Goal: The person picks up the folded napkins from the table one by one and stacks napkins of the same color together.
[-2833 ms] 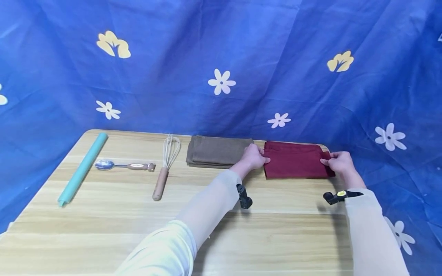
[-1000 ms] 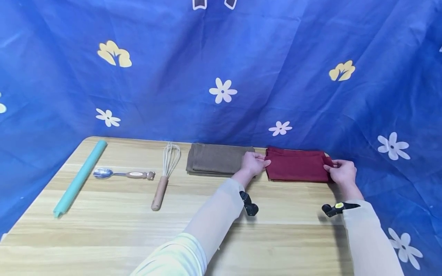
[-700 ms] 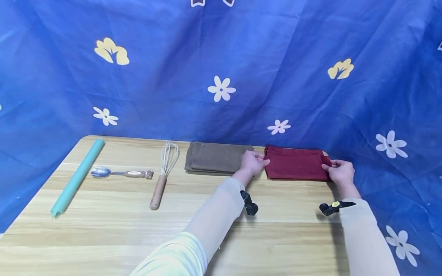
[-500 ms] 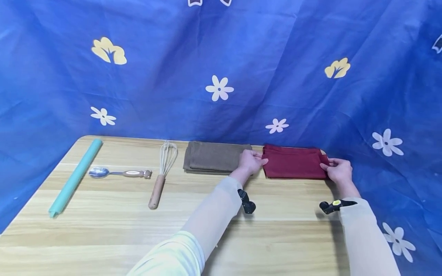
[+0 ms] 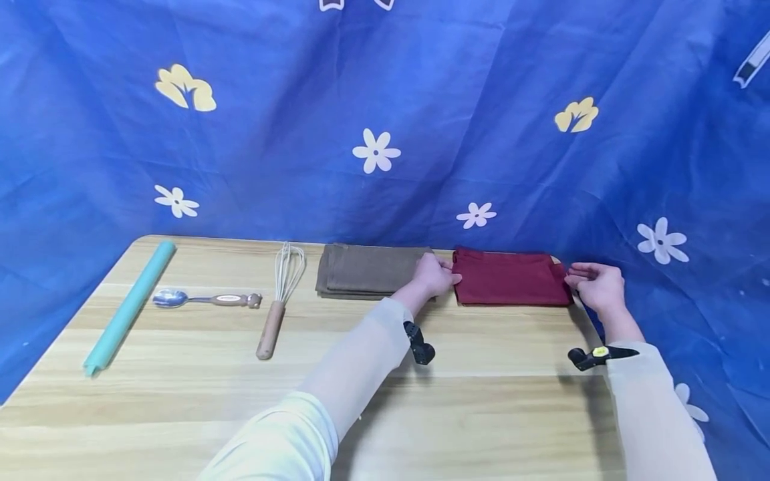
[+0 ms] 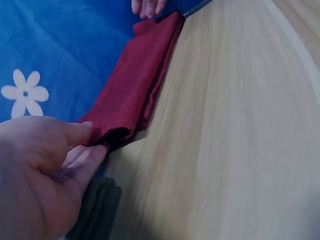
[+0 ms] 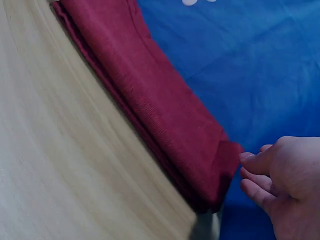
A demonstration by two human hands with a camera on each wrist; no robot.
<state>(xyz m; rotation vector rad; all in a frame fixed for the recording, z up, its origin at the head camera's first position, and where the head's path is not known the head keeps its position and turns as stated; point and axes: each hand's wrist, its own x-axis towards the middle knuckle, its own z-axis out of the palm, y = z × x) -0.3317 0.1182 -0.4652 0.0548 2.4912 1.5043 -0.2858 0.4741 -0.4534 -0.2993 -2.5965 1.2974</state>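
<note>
Head view: red cloth [image 5: 508, 278] lies folded flat at the table's [image 5: 481, 414] far edge, about 1 o'clock, against the blue backdrop [image 5: 385, 100]
Left hand [image 5: 434, 276]: at the cloth's 9 o'clock end; the left wrist view shows thumb and fingers [image 6: 82, 155] pinching that folded end [image 6: 107, 134]
Right hand [image 5: 595, 284]: at the cloth's 3 o'clock end, fingers loosely bent; the right wrist view shows fingertips [image 7: 250, 159] just touching the corner [image 7: 227, 152], holding nothing
Brown cloth [image 5: 363, 269]: folded, just beside the red one at its 9 o'clock, partly under the left hand
Whisk [image 5: 279, 294]: at 11 o'clock, handle toward the person
Spoon [image 5: 204, 298]: at the whisk's 9 o'clock, lying crosswise
Teal roll [image 5: 129, 306]: at 10 o'clock, near the left edge
</note>
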